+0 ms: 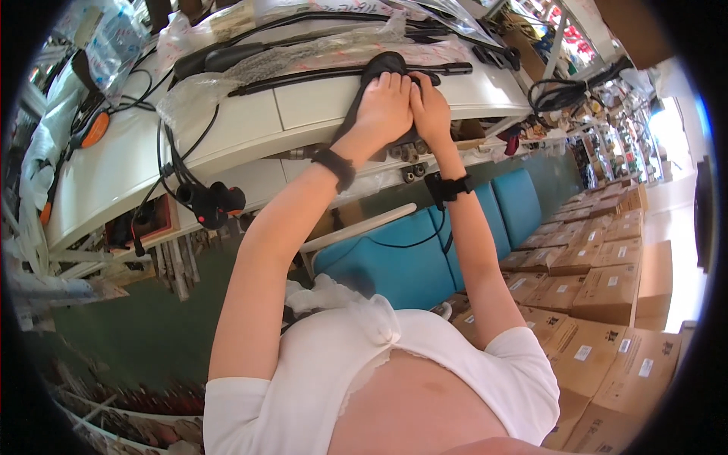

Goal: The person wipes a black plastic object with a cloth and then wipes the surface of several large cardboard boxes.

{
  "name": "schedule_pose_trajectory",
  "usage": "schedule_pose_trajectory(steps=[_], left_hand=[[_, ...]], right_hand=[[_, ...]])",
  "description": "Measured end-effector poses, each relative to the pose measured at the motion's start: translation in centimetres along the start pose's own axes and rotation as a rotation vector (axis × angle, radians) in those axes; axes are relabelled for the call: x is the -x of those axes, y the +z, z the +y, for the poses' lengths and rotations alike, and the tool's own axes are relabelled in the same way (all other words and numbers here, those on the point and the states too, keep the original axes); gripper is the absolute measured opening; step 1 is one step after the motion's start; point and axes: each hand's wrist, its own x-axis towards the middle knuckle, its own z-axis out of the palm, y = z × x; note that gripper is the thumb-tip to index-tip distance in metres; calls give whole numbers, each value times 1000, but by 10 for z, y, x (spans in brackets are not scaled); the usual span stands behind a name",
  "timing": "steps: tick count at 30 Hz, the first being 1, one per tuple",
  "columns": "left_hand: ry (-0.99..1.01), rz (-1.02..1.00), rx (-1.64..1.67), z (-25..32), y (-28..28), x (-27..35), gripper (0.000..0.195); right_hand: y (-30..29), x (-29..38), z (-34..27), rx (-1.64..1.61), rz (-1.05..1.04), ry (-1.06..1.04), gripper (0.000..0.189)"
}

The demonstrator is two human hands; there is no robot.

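Note:
Both my hands are on a dark, flat black object (385, 61) with a rounded end, at the front edge of a white workbench (318, 105). My left hand (385, 107) lies over its middle with the fingers bent across it. Against it, my right hand (430, 108) grips the right side, thumb beside the left hand. Much of the object is covered by the hands, so its exact kind is unclear. Just behind it lies a thin black rod (301, 81). Each wrist wears a black band.
Bubble wrap (273, 60) and long black parts with handles lie across the bench. Black cables with connectors (209, 199) hang over its front edge. An orange-and-black tool (95, 129) is at left. Below are blue padded seats (392, 256); stacked cardboard boxes (606, 287) stand at right.

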Motion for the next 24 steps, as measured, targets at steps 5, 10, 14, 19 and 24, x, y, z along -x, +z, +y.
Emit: schedule_pose_trajectory(steps=[5,10,14,19,24], left_hand=[[44,53,-15,-5,6,-1,25],[46,223,58,-12,-2,16,30],[-95,186,71,-34,-32,43,25],[-132,263,-67,-77,-85,99,36],[-172,369,-206,-110,-123,149,37]], right_hand=[[1,0,-2,17,30,14,26],[8,8,-13,59,49,-31,27],[23,11,-55,73,33,-117,26],[46,19,-131,-24,-22,-249,26],[79,25,-190,-280,56,-438,27]])
